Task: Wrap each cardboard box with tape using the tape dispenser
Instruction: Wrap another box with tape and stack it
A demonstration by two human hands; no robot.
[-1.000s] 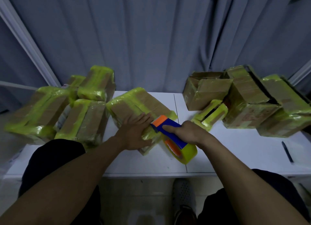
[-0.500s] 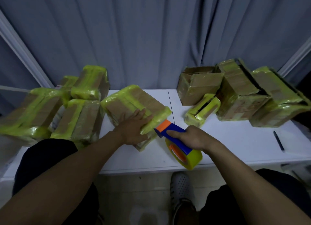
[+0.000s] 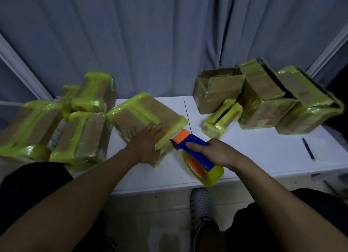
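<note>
"White table (image 3: 263, 154) before a grey curtain (image 3: 150, 35), as recorded. Where was the box under work?"

"Flat cardboard box (image 3: 143, 110), left of centre on the table, already banded with yellow tape along its edges, bare cardboard between. Left hand (image 3: 145, 142) lay flat on its near end, fingers straight, pressing down. Right hand (image 3: 216, 152) gripped the blue handle of the tape dispenser (image 3: 199, 160), whose orange head sat just beside the box's near right corner. Contact could not be confirmed. Yellow tape roll (image 3: 214, 176) hung near the table's front edge."

"Surroundings?"

"Taped boxes (image 3: 81, 135) heaped at the left, touching one another. More boxes (image 3: 263, 105) at the right, with an open-topped box (image 3: 218, 93) among them and a small narrow box (image 3: 222, 118) in front. Dark pen (image 3: 307, 148) lay well apart, far right."

"Risks?"

"Three, in my judgement. Only a flat palm held the box, so a hard pull on the dispenser could slide or swing it into the left heap. The left fingers lay near the dispenser head, where any cutter could catch them. Fresh tape over the glossy existing bands might wrinkle or lift unless pressed down."
</note>
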